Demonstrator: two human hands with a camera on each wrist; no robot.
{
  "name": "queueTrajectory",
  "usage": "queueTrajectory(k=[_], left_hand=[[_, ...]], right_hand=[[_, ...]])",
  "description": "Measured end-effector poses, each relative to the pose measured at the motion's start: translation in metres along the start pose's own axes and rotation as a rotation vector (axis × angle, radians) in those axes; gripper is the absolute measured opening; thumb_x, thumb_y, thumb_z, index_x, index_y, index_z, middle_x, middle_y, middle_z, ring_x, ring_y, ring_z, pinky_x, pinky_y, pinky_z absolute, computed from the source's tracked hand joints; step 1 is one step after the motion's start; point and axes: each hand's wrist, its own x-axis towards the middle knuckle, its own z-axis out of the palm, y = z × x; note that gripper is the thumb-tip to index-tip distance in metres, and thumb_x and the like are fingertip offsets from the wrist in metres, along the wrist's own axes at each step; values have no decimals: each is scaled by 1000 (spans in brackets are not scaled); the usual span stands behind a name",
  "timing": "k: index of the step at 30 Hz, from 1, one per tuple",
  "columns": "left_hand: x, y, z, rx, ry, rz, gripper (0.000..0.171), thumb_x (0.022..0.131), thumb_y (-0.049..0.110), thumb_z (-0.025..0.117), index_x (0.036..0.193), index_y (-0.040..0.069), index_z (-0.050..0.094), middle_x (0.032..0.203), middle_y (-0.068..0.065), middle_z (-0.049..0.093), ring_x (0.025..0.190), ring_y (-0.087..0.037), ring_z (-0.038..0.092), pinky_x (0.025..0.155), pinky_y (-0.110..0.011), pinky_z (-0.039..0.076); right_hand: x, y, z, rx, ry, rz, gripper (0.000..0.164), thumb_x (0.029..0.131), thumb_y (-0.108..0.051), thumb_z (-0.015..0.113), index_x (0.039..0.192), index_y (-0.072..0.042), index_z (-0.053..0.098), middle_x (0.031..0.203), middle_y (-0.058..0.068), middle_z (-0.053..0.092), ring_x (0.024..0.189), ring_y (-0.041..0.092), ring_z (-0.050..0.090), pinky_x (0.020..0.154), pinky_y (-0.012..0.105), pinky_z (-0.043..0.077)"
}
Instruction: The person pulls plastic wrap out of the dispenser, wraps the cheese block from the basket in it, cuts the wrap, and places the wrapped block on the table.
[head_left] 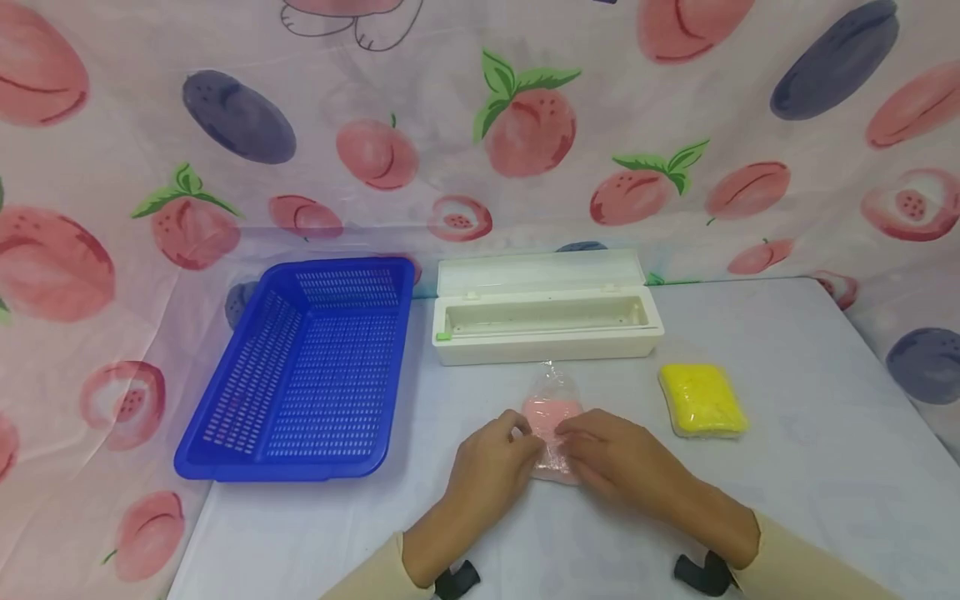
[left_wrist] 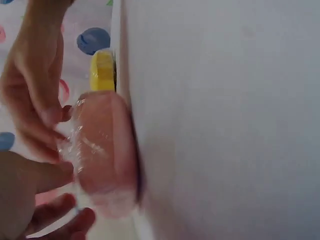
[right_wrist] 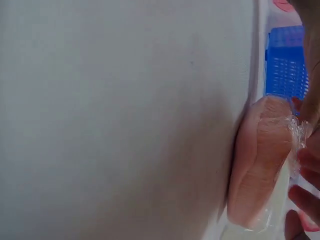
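A soft-looking pink block (head_left: 553,410) lies on the table in clear plastic wrap (head_left: 553,379), whose loose end sticks out on the far side. My left hand (head_left: 491,458) is at the block's left side, thumb and fingers pinching the wrap. From the right, my right hand (head_left: 626,454) holds the wrap between its bent fingers. Both wrist views show the film bunched up above the pink block (left_wrist: 102,145) between the two hands; some fingertips are hidden there. Right of the hands sits a yellow block (head_left: 702,400), also wrapped in clear film.
A white plastic-wrap dispenser box (head_left: 547,346) stands behind the pink block, its lid (head_left: 540,271) raised and a small green piece at its left front. On the left is a blue perforated basket (head_left: 330,375). A fruit-print cloth (head_left: 450,100) hangs behind the white-covered table (head_left: 825,467).
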Motion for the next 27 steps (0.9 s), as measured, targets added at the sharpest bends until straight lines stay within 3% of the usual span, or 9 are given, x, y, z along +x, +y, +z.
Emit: queueTrajectory(k=[3,6,9,11,15,19,24,25,27], left_hand=[[-12,5,-16,197,-39,127,19,96,26,70,112,19,77,116,3,71,98,-14,68,68,-25,53],[-25,12,-27,324,-222,222,45,100,36,62,141,15,62,148,0,58,136,-17,55,92,-34,55],[-30,15,-28,356,-404,244,63,101,46,58,154,14,46,165,0,36,152,-17,35,111,-43,47],[-31,15,-25,352,-460,232,69,101,49,57,157,14,41,168,-1,30,155,-17,30,114,-46,44],[-30,14,-20,321,-475,219,70,100,50,58,157,14,40,169,-2,28,155,-17,29,114,-48,43],[-29,13,-17,314,-500,215,60,103,36,57,157,15,41,167,0,32,153,-15,32,111,-44,47],[-19,6,-17,337,-404,292,45,102,16,58,146,18,57,156,0,49,147,-18,43,103,-39,53],[-15,4,-17,324,-386,303,42,101,16,59,143,20,60,154,1,51,147,-19,44,102,-40,53],[-5,-1,-16,168,-401,219,39,103,22,57,142,21,60,152,2,53,146,-17,45,104,-40,51]], right_hand=[[-8,-1,-4,-109,-122,-102,38,89,-27,76,126,-19,72,131,-5,70,123,16,64,90,36,58],[-16,-1,-7,-163,-214,-133,49,94,-37,71,139,-19,64,144,-4,62,134,17,58,91,37,56],[-22,1,-11,-185,-225,-152,54,97,-44,67,143,-16,61,151,-1,57,138,18,54,96,39,55],[-25,0,-13,-186,-243,-141,56,99,-47,62,145,-16,58,153,0,54,140,18,53,100,42,54],[-27,-1,-14,-170,-311,-94,55,102,-49,56,148,-18,55,156,-2,50,143,18,50,106,49,51],[-27,-2,-12,-134,-370,-56,56,100,-44,61,150,-19,53,158,-3,47,145,18,47,108,52,48],[-25,4,-11,-106,-376,-62,57,97,-37,67,150,-19,53,157,-3,49,144,18,48,107,50,50],[-24,5,-12,-90,-361,-60,56,97,-35,68,149,-19,54,156,-2,50,143,18,50,106,49,51],[-23,8,-15,-35,-323,-39,53,98,-32,67,148,-17,55,154,-1,52,141,17,52,105,45,52]])
